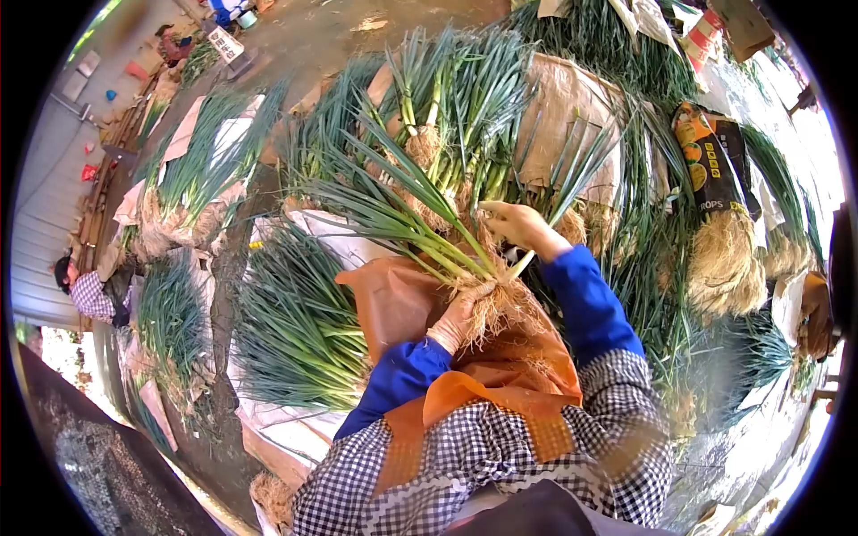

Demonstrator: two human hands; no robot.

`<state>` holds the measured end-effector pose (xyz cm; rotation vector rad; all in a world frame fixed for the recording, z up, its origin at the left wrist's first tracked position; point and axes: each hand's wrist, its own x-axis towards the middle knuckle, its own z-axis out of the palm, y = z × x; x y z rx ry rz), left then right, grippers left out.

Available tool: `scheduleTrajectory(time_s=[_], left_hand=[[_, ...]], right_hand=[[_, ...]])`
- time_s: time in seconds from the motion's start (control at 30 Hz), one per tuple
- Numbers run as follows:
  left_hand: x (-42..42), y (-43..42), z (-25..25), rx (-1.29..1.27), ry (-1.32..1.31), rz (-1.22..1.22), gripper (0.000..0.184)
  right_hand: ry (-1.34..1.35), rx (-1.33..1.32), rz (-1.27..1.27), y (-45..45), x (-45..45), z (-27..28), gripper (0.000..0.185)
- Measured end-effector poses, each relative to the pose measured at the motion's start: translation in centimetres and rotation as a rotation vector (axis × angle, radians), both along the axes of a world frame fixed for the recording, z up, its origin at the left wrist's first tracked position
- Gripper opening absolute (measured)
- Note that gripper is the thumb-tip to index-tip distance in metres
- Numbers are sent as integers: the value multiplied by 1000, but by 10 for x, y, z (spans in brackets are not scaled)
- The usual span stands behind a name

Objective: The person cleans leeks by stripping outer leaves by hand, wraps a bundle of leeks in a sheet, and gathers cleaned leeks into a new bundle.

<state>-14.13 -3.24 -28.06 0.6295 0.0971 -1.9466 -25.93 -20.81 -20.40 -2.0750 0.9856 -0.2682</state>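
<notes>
My left hand (456,323) is closed round the root end of a small bunch of green onions (447,246), whose leaves fan up and to the left. Tangled pale roots (500,314) hang beside its fingers, over an orange-brown apron (527,357) on my lap. Just beyond the bunch, my right hand (518,225) has its fingers bent together against the stalks of a larger pile of green onions (474,98). What lies between those fingertips is too small to make out.
More green onions (299,313) lie on sheeting to the left. A black printed bag (710,161) lies at right above a thick root clump (726,259), near a tan sack (572,116). Another person (94,290) in a checked top is at far left. A sign (226,45) stands behind.
</notes>
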Motion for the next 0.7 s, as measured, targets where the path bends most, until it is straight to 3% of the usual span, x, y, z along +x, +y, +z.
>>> scheduleTrajectory(time_s=[0.07, 0.17, 0.23, 0.27, 0.3, 0.33, 0.37, 0.4, 0.43, 0.47, 0.57, 0.6, 0.63, 0.7], left_hand=[[0, 8, 5, -3, 16, 11, 32], [4, 17, 34, 50, 22, -16, 32], [14, 22, 39, 36, 5, -7, 32], [16, 25, 39, 20, -5, -11, 33], [20, 26, 35, 35, -37, 7, 28], [25, 27, 38, 40, -18, -9, 29], [29, 27, 40, 46, 1, -32, 29], [34, 29, 13, 59, 39, -12, 30], [36, 30, 23, 40, 39, 40, 29], [38, 29, 30, 32, 90, 45, 29], [48, 19, 76, -72, 150, 47, 34], [51, 17, 94, -161, 140, 79, 37], [55, 11, 125, -253, 163, 103, 37], [82, 10, 142, -226, 84, 143, 44]], right_hand=[[12, 256, 308, -35, 36, -64, 46], [189, 320, 452, -26, 63, -16, 36], [110, 368, 311, -38, 58, 17, 32], [-271, 391, 174, -72, 41, -27, 27], [-364, 378, -71, -72, 17, 20, 23], [-646, 411, -262, -57, -8, 71, 23], [-726, 235, -293, -67, -45, 78, 21], [-1000, 350, -532, -70, -83, 82, 18], [-1049, 299, -695, -88, -144, 68, 18], [-1164, 296, -493, -85, -200, 66, 21], [-470, -519, -642, -80, -420, -28, 34], [-85, -266, -951, -34, -420, -16, 35], [174, -123, -1019, 2, -404, -11, 37], [349, -22, -929, 55, -359, -5, 40]])
